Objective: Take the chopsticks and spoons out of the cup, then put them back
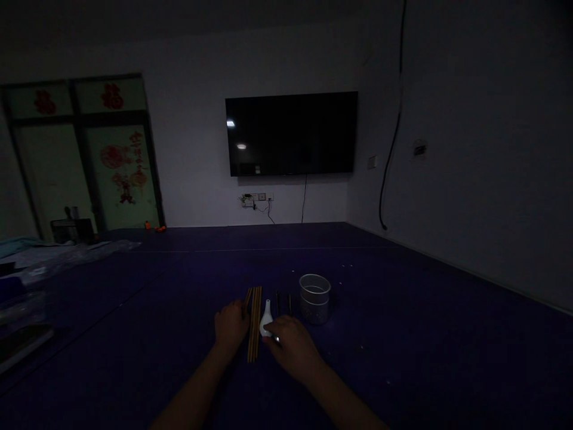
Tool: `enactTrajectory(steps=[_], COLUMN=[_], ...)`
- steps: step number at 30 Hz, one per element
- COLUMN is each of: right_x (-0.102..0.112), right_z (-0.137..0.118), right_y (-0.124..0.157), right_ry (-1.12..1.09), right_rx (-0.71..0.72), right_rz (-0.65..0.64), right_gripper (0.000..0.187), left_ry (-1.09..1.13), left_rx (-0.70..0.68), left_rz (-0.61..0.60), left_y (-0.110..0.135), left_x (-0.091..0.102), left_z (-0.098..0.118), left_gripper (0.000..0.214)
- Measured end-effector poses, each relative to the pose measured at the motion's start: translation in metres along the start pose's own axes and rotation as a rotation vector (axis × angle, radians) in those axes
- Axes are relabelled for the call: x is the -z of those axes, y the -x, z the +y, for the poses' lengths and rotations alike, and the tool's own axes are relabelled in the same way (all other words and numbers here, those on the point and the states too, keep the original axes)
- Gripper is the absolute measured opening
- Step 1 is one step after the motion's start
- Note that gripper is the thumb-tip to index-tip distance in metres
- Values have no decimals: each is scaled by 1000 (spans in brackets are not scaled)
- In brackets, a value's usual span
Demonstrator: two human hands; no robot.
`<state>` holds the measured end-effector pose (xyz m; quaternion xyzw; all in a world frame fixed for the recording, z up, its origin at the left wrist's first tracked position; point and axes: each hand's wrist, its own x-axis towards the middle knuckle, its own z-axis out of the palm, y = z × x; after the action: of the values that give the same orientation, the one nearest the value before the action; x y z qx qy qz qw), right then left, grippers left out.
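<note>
The lone head-worn view faces forward over the purple surface (179, 316), left hand (231, 326) and right hand (293, 346) near at six o'clock, television (293, 134) farther at twelve.

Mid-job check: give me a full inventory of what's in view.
Chopsticks: several, brown, between the hands
Spoon: 1, white, right of the chopsticks
Slim utensils: 2 visible, dark, right of the spoon
Cup: 1, silver-grey, beyond the right hand
Surface: 1, dark purple-blue, beneath these
Plastic wrap: count unclear, clear, left
Small objects: 2, orange, far left edge
Box: 1, dark, far left
Television: 1, black, far wall
Sockets: several, pale, below the television
Thick cable: 1, black, right wall
Door: 1, pale green panes with red decorations, left
Left hand: 1, bare, at the chopsticks
Right hand: 1, bare, at the spoon
</note>
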<state>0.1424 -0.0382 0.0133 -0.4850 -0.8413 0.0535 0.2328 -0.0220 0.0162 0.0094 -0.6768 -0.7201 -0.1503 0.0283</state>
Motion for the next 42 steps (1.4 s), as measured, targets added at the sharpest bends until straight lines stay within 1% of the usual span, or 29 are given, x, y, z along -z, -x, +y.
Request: enactTrajectory(steps=[7, 12, 15, 19, 26, 29, 35, 42], right_x=[-1, 0, 0, -3, -4, -4, -8, -5], right_z=[0, 0, 1, 2, 3, 3, 6, 4], right_y=[0, 0, -1, -1, -1, -1, 0, -1], right_ry=[-14, 24, 12, 4, 7, 4, 6, 8], right_rx=[-7, -10, 2, 14, 23, 26, 38, 17], right_rz=[17, -10, 0, 19, 28, 31, 50, 23], right_gripper=[27, 28, 28, 26, 25, 26, 26, 28], left_ry=[-42, -97, -122, -144, -161, -153, -158, -169], left_rx=[13, 3, -24, -78, -128, -131, -137, -135], left_rz=[3, -30, -58, -76, -88, -101, -86, -100], left_y=[0, -1, -1, -2, -4, -5, -5, -5], left_x=[0, 1, 3, 4, 6, 7, 6, 7], left_z=[-2, -4, -5, -7, -7, -7, -8, -7], left_gripper=[35, 42, 45, 45, 42, 41, 41, 39])
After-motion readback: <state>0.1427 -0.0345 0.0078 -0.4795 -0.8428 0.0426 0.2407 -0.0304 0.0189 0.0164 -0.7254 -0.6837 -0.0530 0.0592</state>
